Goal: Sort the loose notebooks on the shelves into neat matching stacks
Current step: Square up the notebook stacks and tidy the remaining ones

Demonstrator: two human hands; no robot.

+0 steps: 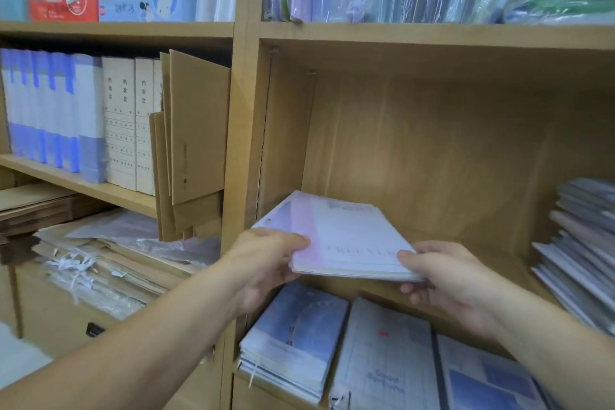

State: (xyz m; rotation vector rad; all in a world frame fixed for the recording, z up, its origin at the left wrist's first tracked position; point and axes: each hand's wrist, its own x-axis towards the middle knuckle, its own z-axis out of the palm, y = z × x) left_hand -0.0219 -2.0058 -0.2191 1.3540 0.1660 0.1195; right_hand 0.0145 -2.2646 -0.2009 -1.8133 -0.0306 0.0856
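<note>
Left hand [269, 263]: gripping the thin pale pink-and-white notebook stack [342, 240] at its near-left corner.
Right hand [442, 276]: pinching the near-right corner.
Stack: between both hands, over the wooden shelf [432, 176].
Risk: corner-only grip, slick covers could fan out.

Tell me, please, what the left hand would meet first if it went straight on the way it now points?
Probably the pink and white notebooks that the left hand already grips; beyond them, likely the shelf's back panel.

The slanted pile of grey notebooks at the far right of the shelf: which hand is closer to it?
The right hand. It grips the pink-and-white notebooks' near right corner, short of the grey pile. The left hand holds their left edge, farther away.
</note>
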